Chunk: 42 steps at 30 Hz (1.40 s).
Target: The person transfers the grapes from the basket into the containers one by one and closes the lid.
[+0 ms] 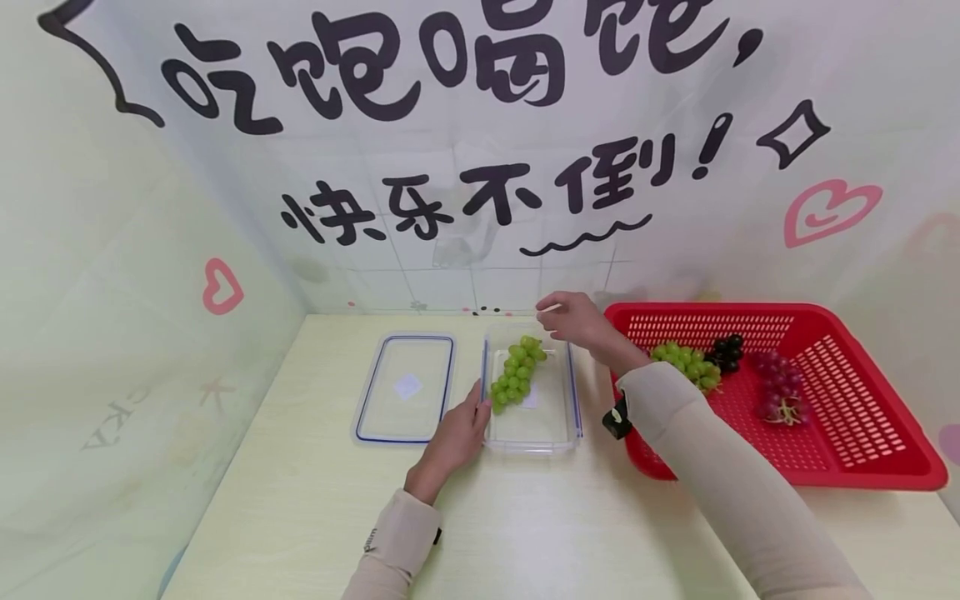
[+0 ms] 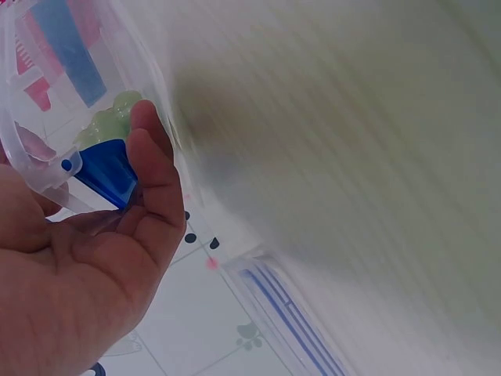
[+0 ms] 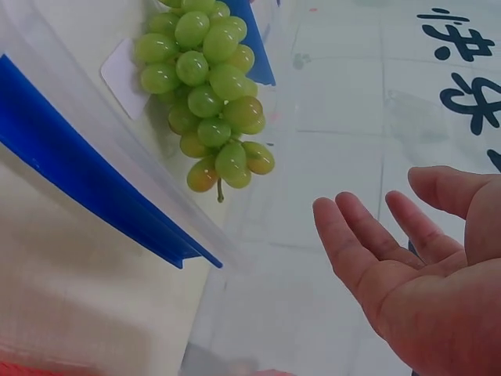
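A clear plastic food container (image 1: 555, 429) with blue side clips stands on the table. Inside it lies a bunch of green grapes (image 1: 517, 373), slanting from its back edge to its left side; the stem shows in the right wrist view. My left hand (image 1: 459, 433) grips the container's left side, fingers curled by a blue clip (image 2: 109, 172) in the left wrist view. Over the container's back right corner hovers my right hand (image 1: 573, 321), fingers spread and loosely bent, with nothing in them. The grapes (image 3: 207, 94) are apart from that hand.
The container's blue-rimmed lid (image 1: 405, 417) lies flat on the table to the left. At the right, a red basket (image 1: 817, 477) holds more green grapes (image 1: 686, 362), black grapes (image 1: 726, 352) and purple grapes (image 1: 780, 387). A printed curtain (image 1: 450, 192) hangs behind the table.
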{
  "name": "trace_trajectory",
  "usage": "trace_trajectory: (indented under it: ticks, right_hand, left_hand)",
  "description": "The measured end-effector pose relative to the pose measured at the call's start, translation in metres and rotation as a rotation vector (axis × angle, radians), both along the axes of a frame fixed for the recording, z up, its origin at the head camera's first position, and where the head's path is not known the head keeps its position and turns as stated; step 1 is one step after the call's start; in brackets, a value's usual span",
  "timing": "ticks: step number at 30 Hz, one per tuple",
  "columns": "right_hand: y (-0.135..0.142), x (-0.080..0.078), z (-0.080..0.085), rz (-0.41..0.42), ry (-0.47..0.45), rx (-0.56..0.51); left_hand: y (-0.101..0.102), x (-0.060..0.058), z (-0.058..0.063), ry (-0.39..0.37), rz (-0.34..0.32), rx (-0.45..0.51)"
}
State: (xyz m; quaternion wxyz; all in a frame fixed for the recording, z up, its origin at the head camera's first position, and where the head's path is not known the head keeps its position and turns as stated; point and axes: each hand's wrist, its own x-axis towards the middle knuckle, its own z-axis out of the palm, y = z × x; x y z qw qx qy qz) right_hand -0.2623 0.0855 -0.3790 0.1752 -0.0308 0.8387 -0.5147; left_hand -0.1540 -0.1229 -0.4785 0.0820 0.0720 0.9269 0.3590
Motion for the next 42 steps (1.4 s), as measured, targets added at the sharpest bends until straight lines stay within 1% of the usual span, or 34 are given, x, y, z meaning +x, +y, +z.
trace_trajectory:
  ticks: [5, 11, 19, 31, 38, 42]
  right_hand:
    - [0.008, -0.002, 0.005, -0.001, 0.02, 0.016]
    - [0.018, -0.004, 0.009, 0.009, 0.035, 0.003]
    - [0.026, -0.005, 0.011, -0.013, 0.028, 0.02]
    - [0.044, -0.006, 0.012, -0.043, 0.028, 0.052]
    - [0.052, -0.005, 0.013, -0.064, -0.002, 0.075]
    - [0.056, -0.005, 0.012, -0.073, -0.001, 0.085]
  left_hand:
    - [0.001, 0.0, 0.0, -0.01, 0.0, -0.001]
    - [0.001, 0.0, 0.002, -0.015, 0.011, 0.003]
    - [0.001, 0.0, 0.001, -0.024, 0.014, -0.002]
    - [0.001, 0.001, 0.002, -0.014, 0.011, -0.003]
    - [0.001, 0.0, 0.002, -0.013, 0.015, -0.008]
    - [0.001, 0.0, 0.002, -0.016, 0.014, -0.002]
